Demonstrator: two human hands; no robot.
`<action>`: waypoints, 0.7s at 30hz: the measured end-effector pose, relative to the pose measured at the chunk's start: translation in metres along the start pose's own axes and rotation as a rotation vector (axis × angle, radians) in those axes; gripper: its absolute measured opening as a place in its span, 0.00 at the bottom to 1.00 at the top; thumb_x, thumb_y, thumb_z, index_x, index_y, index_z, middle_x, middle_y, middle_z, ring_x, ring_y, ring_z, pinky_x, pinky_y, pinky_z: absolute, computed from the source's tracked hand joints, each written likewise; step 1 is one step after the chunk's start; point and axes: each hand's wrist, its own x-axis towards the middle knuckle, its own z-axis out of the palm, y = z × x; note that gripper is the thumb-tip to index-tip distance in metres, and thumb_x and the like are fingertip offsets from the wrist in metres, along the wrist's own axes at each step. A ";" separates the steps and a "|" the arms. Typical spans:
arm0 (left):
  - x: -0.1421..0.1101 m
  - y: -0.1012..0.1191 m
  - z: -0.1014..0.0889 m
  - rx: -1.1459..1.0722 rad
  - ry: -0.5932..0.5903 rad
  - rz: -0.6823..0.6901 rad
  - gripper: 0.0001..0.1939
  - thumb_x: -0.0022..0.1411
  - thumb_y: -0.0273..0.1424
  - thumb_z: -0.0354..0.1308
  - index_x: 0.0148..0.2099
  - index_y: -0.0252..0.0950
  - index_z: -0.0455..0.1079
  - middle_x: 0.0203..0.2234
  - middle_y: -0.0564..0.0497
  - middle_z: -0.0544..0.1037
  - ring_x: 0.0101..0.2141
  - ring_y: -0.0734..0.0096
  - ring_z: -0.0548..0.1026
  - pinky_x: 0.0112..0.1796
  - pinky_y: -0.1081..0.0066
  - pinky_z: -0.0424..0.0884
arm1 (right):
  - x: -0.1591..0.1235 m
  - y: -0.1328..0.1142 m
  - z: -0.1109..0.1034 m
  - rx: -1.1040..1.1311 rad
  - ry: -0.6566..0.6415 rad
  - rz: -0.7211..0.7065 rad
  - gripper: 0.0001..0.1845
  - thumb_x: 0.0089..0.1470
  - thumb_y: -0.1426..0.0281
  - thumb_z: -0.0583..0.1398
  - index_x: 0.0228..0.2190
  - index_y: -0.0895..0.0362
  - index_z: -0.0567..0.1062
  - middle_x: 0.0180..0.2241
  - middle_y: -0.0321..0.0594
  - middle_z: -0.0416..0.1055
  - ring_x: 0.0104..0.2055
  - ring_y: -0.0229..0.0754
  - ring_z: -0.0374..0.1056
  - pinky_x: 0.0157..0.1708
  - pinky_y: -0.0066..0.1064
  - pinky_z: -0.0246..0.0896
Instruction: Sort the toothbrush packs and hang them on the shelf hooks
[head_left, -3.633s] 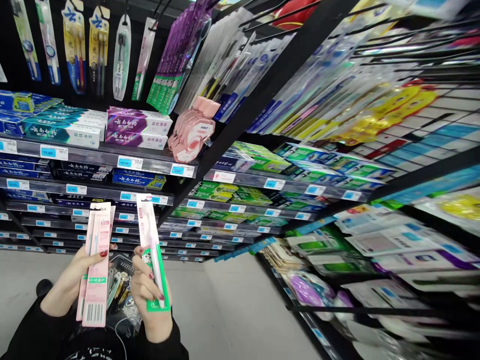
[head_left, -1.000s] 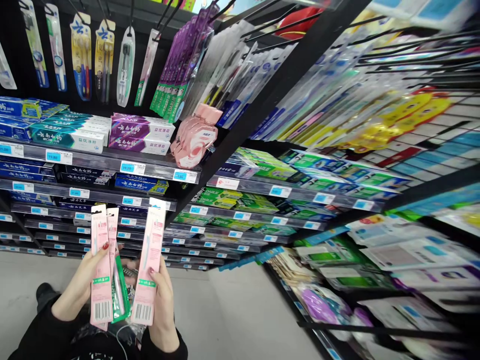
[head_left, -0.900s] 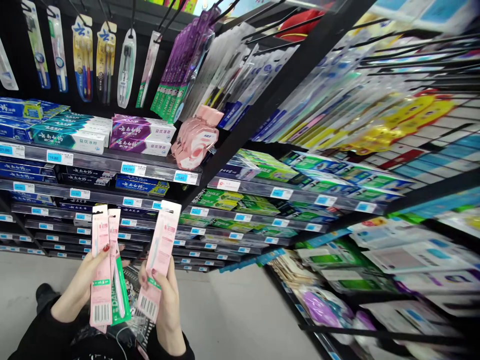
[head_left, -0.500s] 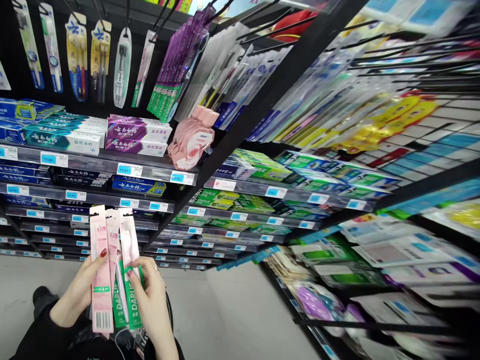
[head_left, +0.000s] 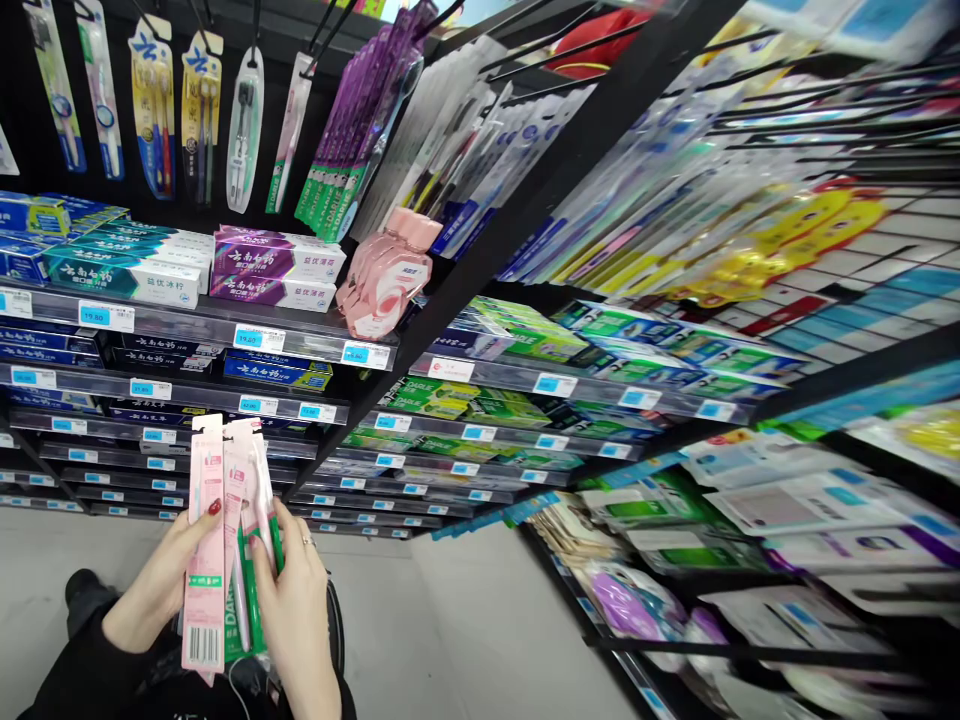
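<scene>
At the lower left I hold a fanned stack of pink toothbrush packs [head_left: 205, 560], with a green-backed pack [head_left: 241, 600] among them. My left hand [head_left: 154, 590] grips the stack from the left, thumb pressed on the front pink card. My right hand [head_left: 296, 610] closes on the stack's right edge, fingers curled round the packs, a ring on one finger. Both sleeves are black.
Black store shelving surrounds me: toothpaste boxes [head_left: 274, 265] with blue price tags on the left shelves, hanging toothbrushes [head_left: 201, 105] above, pink bottle-shaped packs [head_left: 386, 275] at the corner, green boxes [head_left: 450, 395] further right. A dark basket sits below my hands. Grey floor [head_left: 465, 620] lies ahead.
My right hand, which held one pink pack apart, has brought it against the stack in my left hand. Both hands now close on one bundle.
</scene>
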 end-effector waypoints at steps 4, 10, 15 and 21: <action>-0.002 0.005 0.003 -0.082 -0.078 -0.027 0.21 0.54 0.28 0.57 0.51 0.32 0.64 0.44 0.38 0.75 0.43 0.52 0.73 0.43 0.55 0.70 | 0.002 0.004 -0.009 0.007 0.057 0.031 0.21 0.54 0.68 0.51 0.50 0.56 0.62 0.46 0.47 0.66 0.47 0.47 0.64 0.42 0.38 0.63; -0.002 0.009 0.005 -0.186 -0.202 -0.096 0.22 0.57 0.28 0.53 0.55 0.30 0.60 0.46 0.39 0.73 0.48 0.53 0.69 0.48 0.55 0.65 | 0.000 0.004 -0.010 0.026 0.029 0.030 0.21 0.54 0.69 0.52 0.51 0.55 0.61 0.47 0.46 0.65 0.48 0.47 0.64 0.42 0.37 0.63; 0.002 0.003 0.000 -0.209 -0.189 -0.129 0.20 0.58 0.29 0.52 0.53 0.28 0.62 0.40 0.40 0.78 0.45 0.56 0.72 0.48 0.58 0.66 | -0.001 0.002 -0.009 0.118 0.000 0.038 0.22 0.52 0.69 0.54 0.51 0.54 0.62 0.45 0.45 0.68 0.45 0.46 0.66 0.40 0.36 0.64; 0.002 -0.001 -0.003 -0.130 -0.078 -0.093 0.13 0.56 0.26 0.55 0.45 0.28 0.68 0.32 0.42 0.80 0.35 0.58 0.77 0.41 0.59 0.72 | 0.000 -0.006 -0.011 0.219 -0.097 0.041 0.22 0.53 0.70 0.53 0.51 0.54 0.62 0.45 0.43 0.68 0.45 0.44 0.66 0.40 0.33 0.63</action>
